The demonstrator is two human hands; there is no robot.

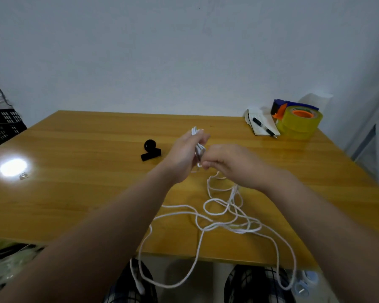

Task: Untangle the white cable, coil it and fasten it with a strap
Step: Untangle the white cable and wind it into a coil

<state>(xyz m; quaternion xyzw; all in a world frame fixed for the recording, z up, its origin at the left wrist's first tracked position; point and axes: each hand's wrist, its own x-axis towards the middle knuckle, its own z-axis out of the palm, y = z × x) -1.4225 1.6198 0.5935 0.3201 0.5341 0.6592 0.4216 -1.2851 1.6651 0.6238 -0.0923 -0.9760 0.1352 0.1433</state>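
A long white cable (222, 217) lies in loose tangled loops on the wooden table (74, 193), and part of it hangs over the near edge. My left hand (184, 154) is closed around a small bundle of cable loops, whose top sticks out above the fingers. Just to its right, my right hand (230, 165) pinches the cable close to the bundle. A black strap roll (151, 150) lies on the table to the left of my left hand, apart from both hands.
At the back right stand a yellow tape roll in a blue and orange dispenser (298, 119) and a notebook with a black pen (264, 125). A small clear item (23, 176) sits at the far left by a light glare. Black crates (2, 125) are left of the table.
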